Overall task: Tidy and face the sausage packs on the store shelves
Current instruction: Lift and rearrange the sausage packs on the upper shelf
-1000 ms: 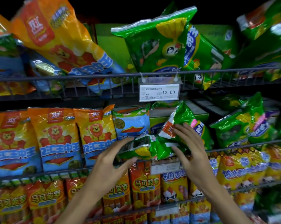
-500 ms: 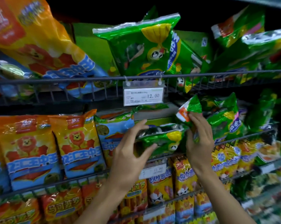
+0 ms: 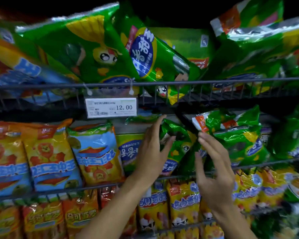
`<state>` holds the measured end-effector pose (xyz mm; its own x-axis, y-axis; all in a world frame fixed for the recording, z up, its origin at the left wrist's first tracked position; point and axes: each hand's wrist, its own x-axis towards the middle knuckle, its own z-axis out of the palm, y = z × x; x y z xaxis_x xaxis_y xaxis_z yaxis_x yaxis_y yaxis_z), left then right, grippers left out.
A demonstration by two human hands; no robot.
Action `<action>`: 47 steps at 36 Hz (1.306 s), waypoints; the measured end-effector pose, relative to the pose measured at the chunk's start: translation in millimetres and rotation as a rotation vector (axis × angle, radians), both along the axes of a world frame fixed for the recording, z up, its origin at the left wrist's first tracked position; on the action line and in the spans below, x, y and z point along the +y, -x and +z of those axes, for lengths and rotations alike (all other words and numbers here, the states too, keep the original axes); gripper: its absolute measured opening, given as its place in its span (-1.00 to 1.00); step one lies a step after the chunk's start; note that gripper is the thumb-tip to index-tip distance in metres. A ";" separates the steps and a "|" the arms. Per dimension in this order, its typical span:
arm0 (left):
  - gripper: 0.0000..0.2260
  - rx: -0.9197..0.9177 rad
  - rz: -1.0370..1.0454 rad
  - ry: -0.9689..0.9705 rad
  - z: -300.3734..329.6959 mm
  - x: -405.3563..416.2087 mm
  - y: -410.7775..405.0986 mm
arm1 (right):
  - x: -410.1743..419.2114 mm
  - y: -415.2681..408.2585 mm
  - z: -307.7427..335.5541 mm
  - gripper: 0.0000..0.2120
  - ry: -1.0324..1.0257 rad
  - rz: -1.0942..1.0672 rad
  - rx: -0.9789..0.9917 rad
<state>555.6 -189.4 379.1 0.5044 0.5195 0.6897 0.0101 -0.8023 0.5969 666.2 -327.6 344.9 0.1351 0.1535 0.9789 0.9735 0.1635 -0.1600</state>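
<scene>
Where hands [image 3: 152,152] overlap, green pack [image 3: 178,144] part hidden, edges blurred

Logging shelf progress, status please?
Left hand open against green pack. Right hand open beside it, gripping nothing. Pack upright on middle shelf. Nothing in the way.

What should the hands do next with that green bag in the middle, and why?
Probably stand the green pack up straight and press it back into its row. It leans crooked between the left hand and right hand, whose fingers are spread beside it, while the orange lion packs to the left already stand upright, facing out.
</scene>
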 end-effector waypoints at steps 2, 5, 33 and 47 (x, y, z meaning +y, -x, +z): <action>-0.38 0.011 -0.035 0.005 -1.0 2.4 0.7 | -2.1 6.8 -3.7 -0.58 -0.017 0.052 -0.059; -0.26 0.063 -0.082 -0.009 -0.2 4.2 13.1 | 1.0 20.3 -5.7 -0.65 0.011 0.169 -0.122; -0.50 0.331 0.442 -0.607 -49.0 77.7 239.7 | 108.6 143.9 13.0 -0.23 0.680 0.374 0.563; -0.42 0.011 0.398 -0.082 -43.7 55.5 252.3 | 99.5 156.9 2.6 -0.54 0.277 0.406 0.383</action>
